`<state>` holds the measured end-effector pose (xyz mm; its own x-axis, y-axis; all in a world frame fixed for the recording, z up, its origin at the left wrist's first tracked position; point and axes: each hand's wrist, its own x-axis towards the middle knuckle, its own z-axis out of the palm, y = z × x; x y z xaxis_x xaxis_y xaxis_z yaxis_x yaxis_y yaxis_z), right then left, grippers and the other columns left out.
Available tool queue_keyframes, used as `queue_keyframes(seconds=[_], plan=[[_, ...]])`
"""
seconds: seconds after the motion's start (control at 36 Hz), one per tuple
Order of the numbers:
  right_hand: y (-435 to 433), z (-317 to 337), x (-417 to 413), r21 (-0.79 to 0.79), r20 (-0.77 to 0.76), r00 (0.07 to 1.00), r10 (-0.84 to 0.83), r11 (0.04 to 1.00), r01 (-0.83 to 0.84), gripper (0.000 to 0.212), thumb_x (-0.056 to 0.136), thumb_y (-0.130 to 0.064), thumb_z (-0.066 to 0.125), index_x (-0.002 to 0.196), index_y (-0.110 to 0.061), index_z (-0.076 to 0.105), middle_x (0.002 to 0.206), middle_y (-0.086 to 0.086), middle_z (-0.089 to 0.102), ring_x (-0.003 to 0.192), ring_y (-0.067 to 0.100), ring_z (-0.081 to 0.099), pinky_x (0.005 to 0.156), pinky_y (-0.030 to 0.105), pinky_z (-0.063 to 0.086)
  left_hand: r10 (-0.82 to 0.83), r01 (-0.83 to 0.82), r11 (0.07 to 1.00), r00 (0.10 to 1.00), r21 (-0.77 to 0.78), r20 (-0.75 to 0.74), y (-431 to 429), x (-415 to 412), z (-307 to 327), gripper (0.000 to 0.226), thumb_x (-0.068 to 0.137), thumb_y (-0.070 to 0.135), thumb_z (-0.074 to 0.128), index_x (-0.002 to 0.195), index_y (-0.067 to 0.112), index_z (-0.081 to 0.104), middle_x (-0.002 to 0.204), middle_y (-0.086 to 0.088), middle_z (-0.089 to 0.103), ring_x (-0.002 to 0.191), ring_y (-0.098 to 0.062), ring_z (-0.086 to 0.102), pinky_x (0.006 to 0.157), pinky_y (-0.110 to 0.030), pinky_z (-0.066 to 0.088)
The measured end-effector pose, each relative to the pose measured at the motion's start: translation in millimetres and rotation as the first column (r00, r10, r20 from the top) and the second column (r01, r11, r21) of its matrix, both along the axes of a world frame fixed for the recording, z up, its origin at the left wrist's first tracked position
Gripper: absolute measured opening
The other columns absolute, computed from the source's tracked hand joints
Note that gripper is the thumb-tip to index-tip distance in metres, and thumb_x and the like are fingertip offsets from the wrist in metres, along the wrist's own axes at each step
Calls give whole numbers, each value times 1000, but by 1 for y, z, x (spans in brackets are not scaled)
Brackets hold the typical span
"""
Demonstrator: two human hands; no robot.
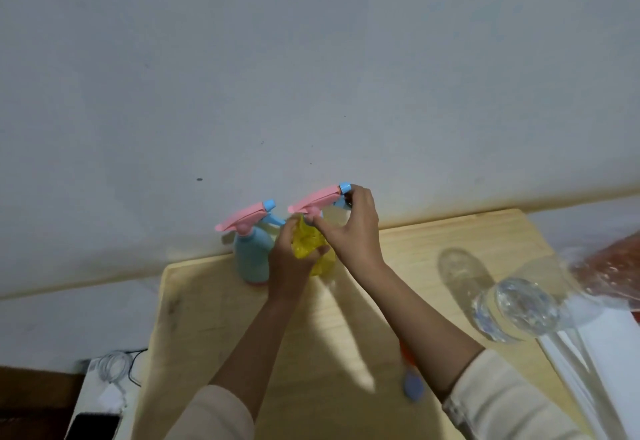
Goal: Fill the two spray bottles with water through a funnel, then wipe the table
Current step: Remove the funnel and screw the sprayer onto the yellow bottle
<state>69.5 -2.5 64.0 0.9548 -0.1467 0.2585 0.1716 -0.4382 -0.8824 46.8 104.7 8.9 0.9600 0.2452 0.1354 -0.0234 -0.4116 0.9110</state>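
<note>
Nearest me, at the bottom of the frame, I see two cream sleeves (509, 401) and bare forearms reaching up the wooden table (207, 318). Low and right of centre, partly behind my right forearm, lies a blurred orange-and-blue object (412, 382); I cannot tell what it is. At the lower left, off the table, a white cable (112, 365) and a dark phone (91, 425) sit on a white surface. At the right, a clear water bottle (516, 308) stands on the table, seen from above, just beside a white board and some crinkled plastic wrap at the frame's right edge.

Further up, at centre, my left hand (294, 254) is wrapped around the body of the yellow spray bottle (320, 259). My right hand (356, 228) is closed on that bottle's pink spray head (317, 198), fingers pinching at the collar and the blue nozzle end. The head sits on the bottle's neck; whether it is screwed tight I cannot tell.

Just left of it, touching my left hand, the blue spray bottle (252, 256) stands upright with its pink head on, at the table's far edge against the pale wall (311, 58).
</note>
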Motion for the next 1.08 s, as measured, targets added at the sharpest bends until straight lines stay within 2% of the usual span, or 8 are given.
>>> queue_keyframes(seconds=[0.14, 0.25, 0.36, 0.5, 0.78, 0.94, 1.03, 1.08], plan=[[-5, 2, -8, 8, 21, 1000, 0, 1000, 0, 56, 71, -31, 81, 115, -9, 53, 110, 4, 55, 99, 8, 50, 81, 0, 34, 6, -6, 1000, 1000, 9, 22, -2, -4, -7, 60, 69, 21, 80, 123, 12, 55, 104, -1, 64, 93, -10, 59, 77, -12, 44], [-13, 7, -13, -50, -20, 999, 41, 998, -42, 51, 75, -21, 77, 117, -6, 53, 111, 5, 54, 99, 7, 46, 80, 10, 36, 16, -16, 1000, 997, -3, 78, -4, -7, -8, 66, 66, 33, 75, 124, 10, 56, 106, 2, 53, 95, -4, 50, 82, -8, 40], [-18, 11, -14, -64, -37, 999, 22, 998, -24, 43, 76, -19, 75, 111, -4, 55, 103, 3, 51, 93, 9, 45, 73, 10, 32, -23, 23, 1000, 997, -1, 68, -10, -3, -10, 64, 70, 18, 81, 126, 6, 53, 121, -10, 54, 112, -22, 53, 97, -30, 43], [-20, 8, -14, -36, -20, 998, -65, 997, 64, 42, 76, -23, 76, 107, -5, 55, 99, -1, 49, 93, 10, 46, 75, 14, 33, -47, 47, 999, 998, 4, 51, -19, -3, -6, 62, 72, 14, 80, 127, 6, 52, 125, -8, 53, 109, -16, 51, 88, -13, 34], [-21, 4, -13, -26, -16, 990, -142, 990, 142, 43, 76, -19, 76, 110, -4, 54, 101, 2, 52, 94, 11, 47, 76, 13, 32, -134, 131, 990, 990, 48, 45, -20, -2, -5, 65, 76, 16, 76, 133, 11, 45, 128, -6, 47, 117, -20, 50, 94, -21, 35], [-41, 2, -53, 9, 8, 972, -237, 972, 237, 41, 80, -8, 66, 119, -9, 53, 118, 4, 54, 112, 13, 51, 96, 22, 40, -49, 51, 998, 998, -36, 51, -23, -34, 5, 59, 81, 12, 71, 134, 8, 44, 133, -10, 43, 124, -20, 43, 101, -21, 30], [-58, -12, -98, 23, 27, 943, -332, 943, 332, 29, 82, -4, 62, 110, -10, 56, 109, 1, 56, 103, 7, 54, 91, 16, 43, -49, 61, 996, 986, -68, 158, -34, -52, 9, 45, 82, 8, 69, 124, 4, 52, 125, -10, 47, 120, -24, 47, 105, -29, 36], [-68, -28, -132, 15, -20, 924, -381, 924, 381, 23, 83, -4, 62, 103, -14, 57, 103, -1, 57, 96, 2, 55, 83, 8, 42, -159, 183, 973, 973, -138, 170, -49, -57, 20, 35, 84, 7, 67, 117, 8, 56, 120, -3, 50, 116, -19, 51, 103, -33, 41]])
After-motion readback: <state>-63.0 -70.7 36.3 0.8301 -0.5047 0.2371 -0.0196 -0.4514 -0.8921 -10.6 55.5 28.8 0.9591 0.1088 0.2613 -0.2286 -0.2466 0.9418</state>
